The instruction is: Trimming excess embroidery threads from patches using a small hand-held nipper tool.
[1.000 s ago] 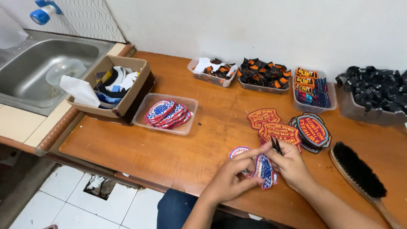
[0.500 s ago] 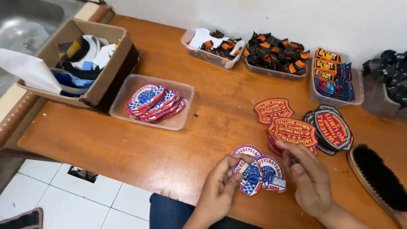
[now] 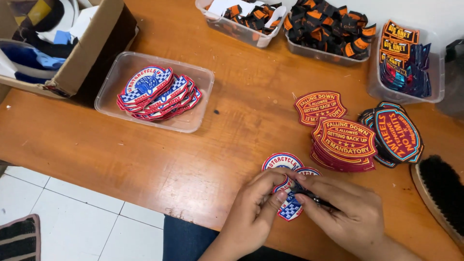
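Here, closest to us, our left hand pinches a round blue, red and white embroidered patch at its near edge, fingers curled shut on it, just above the front edge of the wooden table. Our right hand is closed around a small dark tool whose tip meets the patch face; we cannot tell whether it is a snip or a pick. Because the tip works right beside our left fingertips, a slip could, we judge, nick a finger or cut into the stitching instead of a loose thread. The patch also sits close to the table edge, so a loosened pinch could drop it to the tiled floor. Just beyond lie more round patches of the same kind, touching the one in hand; a tug might drag them along. Further on, the stack of red and orange shield patches and the dark oval patches stand near our right wrist, and a wide elbow move could topple them. The brush rests at the right. Farther back sit the clear tray of blue patches, the cardboard box and the tubs of small labels, well apart from our hands.
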